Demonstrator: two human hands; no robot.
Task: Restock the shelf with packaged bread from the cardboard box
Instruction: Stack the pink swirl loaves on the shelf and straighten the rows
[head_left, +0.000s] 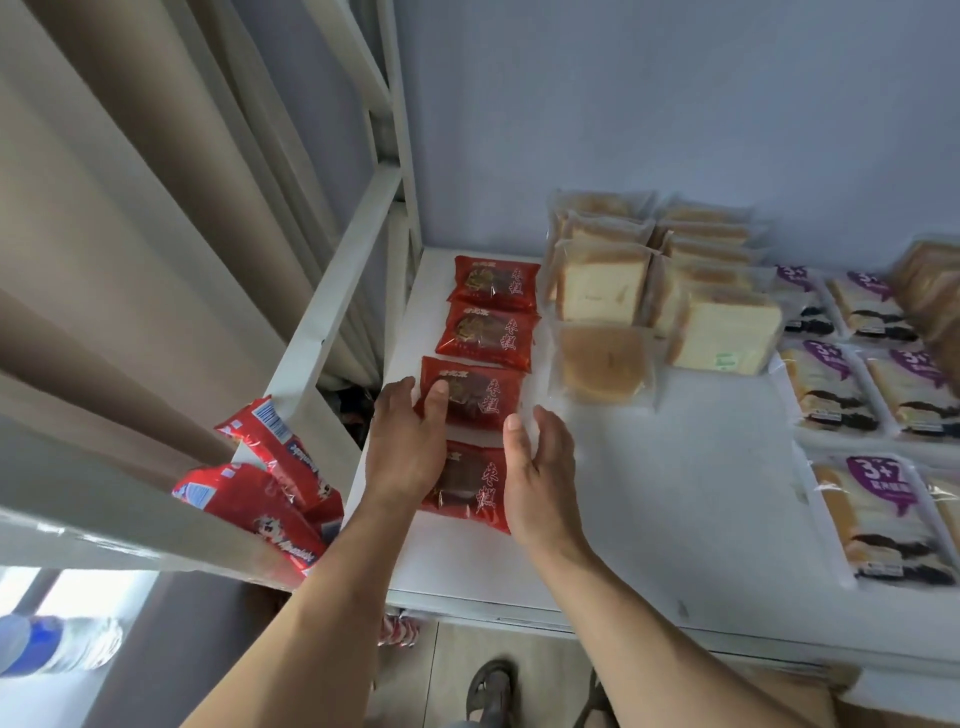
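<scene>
Several red packets of dark cake lie in a column at the left end of the white shelf. My left hand rests on the third red packet, thumb on top of its left part and fingers along its left edge. My right hand hovers at that packet's right edge with relaxed fingers, holding nothing. The nearest red packet lies between my two hands, partly hidden. The two far red packets lie flat behind. The cardboard box is out of view.
Clear-wrapped sliced bread stands in rows at the shelf's back. A round cake packet lies in front of it. Purple-labelled bread packs fill the right side. Red snack bags sit on the neighbouring shelf frame to the left.
</scene>
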